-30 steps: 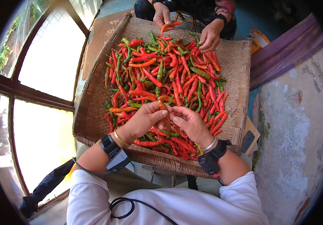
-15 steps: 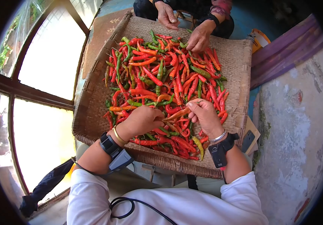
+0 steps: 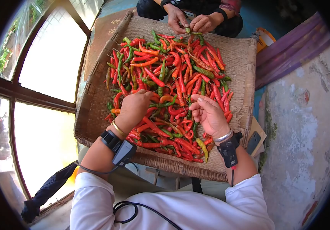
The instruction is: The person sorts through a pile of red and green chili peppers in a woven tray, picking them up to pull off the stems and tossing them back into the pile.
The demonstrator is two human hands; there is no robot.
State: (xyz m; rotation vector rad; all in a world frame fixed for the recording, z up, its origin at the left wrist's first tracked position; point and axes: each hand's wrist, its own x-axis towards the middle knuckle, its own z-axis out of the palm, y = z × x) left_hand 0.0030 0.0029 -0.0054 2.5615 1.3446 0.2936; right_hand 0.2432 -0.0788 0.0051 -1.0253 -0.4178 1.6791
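Red, orange and green chili peppers (image 3: 153, 76) lie heaped in a large woven basket tray (image 3: 240, 69). My left hand (image 3: 136, 107) is over the left-centre of the heap, its back toward me and its fingertips bent down onto the peppers, so what they touch is hidden. To its right, my right hand (image 3: 210, 115) hovers above the peppers with its fingers curled and partly apart, and no pepper shows in it. A yellow-green pepper (image 3: 202, 148) lies near the tray's front edge.
Across the tray, a co-worker's two hands (image 3: 190, 23) hold a green pepper stem. A framed window (image 3: 44, 97) stands at the left. At the right are a phone (image 3: 253, 142) on cardboard, a purple cloth (image 3: 287, 53) and a worn wall (image 3: 299, 126).
My left hand has moved up and left. My right hand has loosened, and the orange pepper between my hands is gone from there. The co-worker's hands have come together.
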